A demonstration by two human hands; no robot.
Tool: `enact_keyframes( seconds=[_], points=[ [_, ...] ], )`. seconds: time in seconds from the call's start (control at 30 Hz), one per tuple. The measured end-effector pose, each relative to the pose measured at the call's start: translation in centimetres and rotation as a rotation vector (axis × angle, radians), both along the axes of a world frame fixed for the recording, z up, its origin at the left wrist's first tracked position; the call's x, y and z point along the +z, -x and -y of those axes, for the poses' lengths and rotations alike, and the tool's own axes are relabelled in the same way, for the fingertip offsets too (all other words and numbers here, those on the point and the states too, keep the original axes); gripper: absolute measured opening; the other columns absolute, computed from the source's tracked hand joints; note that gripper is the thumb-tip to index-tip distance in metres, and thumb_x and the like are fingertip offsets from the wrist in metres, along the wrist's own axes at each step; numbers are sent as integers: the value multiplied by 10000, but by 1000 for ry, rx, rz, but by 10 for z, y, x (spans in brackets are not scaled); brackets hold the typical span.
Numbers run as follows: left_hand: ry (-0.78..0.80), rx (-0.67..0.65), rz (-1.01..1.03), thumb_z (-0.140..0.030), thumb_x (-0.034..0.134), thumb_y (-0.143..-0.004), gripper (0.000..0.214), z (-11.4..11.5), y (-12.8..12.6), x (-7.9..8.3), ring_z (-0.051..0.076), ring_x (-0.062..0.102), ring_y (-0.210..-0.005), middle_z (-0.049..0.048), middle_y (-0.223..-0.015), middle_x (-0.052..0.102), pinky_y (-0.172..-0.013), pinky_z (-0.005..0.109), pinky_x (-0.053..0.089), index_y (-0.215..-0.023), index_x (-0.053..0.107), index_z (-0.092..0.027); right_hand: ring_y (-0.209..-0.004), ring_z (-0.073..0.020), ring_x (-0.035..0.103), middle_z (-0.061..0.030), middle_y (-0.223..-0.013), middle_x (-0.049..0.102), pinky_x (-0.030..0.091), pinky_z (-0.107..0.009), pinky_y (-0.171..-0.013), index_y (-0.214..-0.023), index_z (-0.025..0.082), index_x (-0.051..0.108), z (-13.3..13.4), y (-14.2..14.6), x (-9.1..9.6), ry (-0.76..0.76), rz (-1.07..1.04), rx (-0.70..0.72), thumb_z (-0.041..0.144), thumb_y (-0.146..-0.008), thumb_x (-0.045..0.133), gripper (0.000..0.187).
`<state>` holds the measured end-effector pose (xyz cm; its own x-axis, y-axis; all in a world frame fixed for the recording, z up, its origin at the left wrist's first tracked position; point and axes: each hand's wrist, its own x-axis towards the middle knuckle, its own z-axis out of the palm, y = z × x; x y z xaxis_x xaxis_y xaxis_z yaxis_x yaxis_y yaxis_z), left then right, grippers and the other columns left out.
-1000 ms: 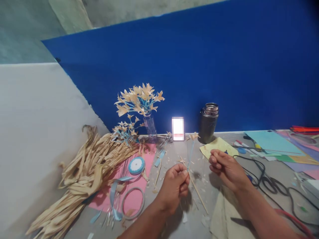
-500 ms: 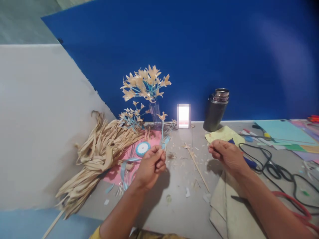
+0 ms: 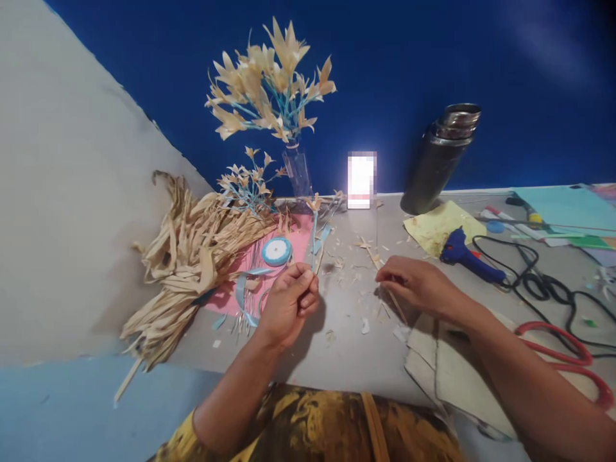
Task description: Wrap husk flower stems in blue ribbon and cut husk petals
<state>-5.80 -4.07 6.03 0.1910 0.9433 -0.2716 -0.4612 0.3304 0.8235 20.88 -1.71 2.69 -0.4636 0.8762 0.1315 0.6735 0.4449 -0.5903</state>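
My left hand point(image 3: 287, 305) is closed in a pinch on the light-blue stem of a small straw flower point(image 3: 314, 226), which stands upright above the pink sheet point(image 3: 293, 247). My right hand point(image 3: 410, 284) rests low on the grey table point(image 3: 346, 346) with its fingers curled over a thin wooden stick point(image 3: 373, 255); whether it grips the stick I cannot tell. Straw scraps lie scattered between the two hands.
A heap of dried straw leaves point(image 3: 187, 256) lies at left, by a ribbon roll point(image 3: 276, 251). A vase of straw flowers point(image 3: 274, 83), a bright phone point(image 3: 361, 179) and a dark flask point(image 3: 440, 157) stand at the blue wall. A blue glue gun point(image 3: 464, 254), black cables and coloured papers lie right.
My left hand carried the flower from the middle of the table leftward to the pink sheet. My right hand dropped down onto the stick. The camera tilted down and nearer.
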Motion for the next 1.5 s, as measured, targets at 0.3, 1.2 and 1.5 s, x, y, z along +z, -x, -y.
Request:
enact_keyframes(
  seconds=[0.3,1.2,1.5],
  points=[
    [88,-75,29,-277,798,-743,319,0,-10,-12,9,301,-443,-49,-662,526,-402,121,182,-804,507,-161,-834,-198,608,-51,-880,673,390,-276,-682,-878,224,722,25,40,-6,74,196,375,165,-899,558,175],
    [155,-183,130,-414,850,-684,430,-6,-70,-35,20,320,-436,-42,-625,537,-392,147,197,-764,508,-166,-487,-92,442,16,-588,589,316,-221,-461,-820,167,725,9,37,-5,793,-1091,-377,462,-682,848,347],
    [163,-157,130,-400,852,-681,430,-5,-72,-38,19,329,-425,-51,-600,544,-389,146,186,-791,503,-174,-497,-69,465,18,-633,657,289,-192,-473,-843,183,658,10,41,-12,906,-1180,-266,352,-699,876,311]
  ],
)
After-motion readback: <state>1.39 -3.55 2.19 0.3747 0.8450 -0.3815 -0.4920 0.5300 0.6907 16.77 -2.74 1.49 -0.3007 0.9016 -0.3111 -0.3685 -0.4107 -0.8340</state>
